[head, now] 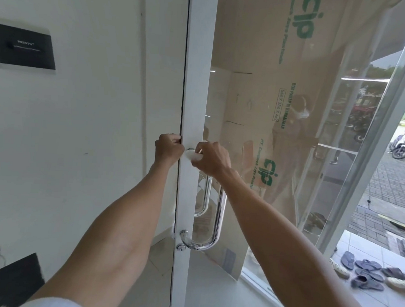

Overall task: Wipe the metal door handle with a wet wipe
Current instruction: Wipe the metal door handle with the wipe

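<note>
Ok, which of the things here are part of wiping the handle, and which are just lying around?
In the job: metal door handle, wet wipe held in the right hand, left hand gripping the door edge.
Just there: sandals, cardboard sheet, black wall plate, scooter outside.

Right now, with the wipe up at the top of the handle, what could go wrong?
First, the left hand curls its fingers round the door edge at the gap; if the door swings, they could get pinched. Second, the right hand holds the wipe at the top of the handle; pushing hard may swing the door or slide the wipe off.
</note>
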{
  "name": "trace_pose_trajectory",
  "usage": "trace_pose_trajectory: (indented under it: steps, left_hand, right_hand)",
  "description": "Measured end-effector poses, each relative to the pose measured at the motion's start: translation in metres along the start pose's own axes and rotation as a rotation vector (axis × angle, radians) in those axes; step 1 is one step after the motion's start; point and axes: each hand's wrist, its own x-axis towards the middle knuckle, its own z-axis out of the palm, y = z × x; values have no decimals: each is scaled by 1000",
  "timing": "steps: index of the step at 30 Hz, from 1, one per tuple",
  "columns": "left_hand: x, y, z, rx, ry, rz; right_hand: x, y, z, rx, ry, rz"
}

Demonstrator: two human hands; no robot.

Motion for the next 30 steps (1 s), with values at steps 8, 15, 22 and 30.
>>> trace_pose_trajectory:
  steps: [8,15,22,30]
  left_hand:
    - [7,-2,-7,46,-58,-1]
    - [9,3,-1,120,13,-15]
    - [9,7,6,126,96,-16]
    - [9,12,4,105,113,-60]
  right_hand:
    - [11,-26,20,-180,16,-8]
    - [-2,3,19,-208,64,-195]
    - [-10,26,10,-180,132,-261]
    - [2,-12,20,-224,53,-153]
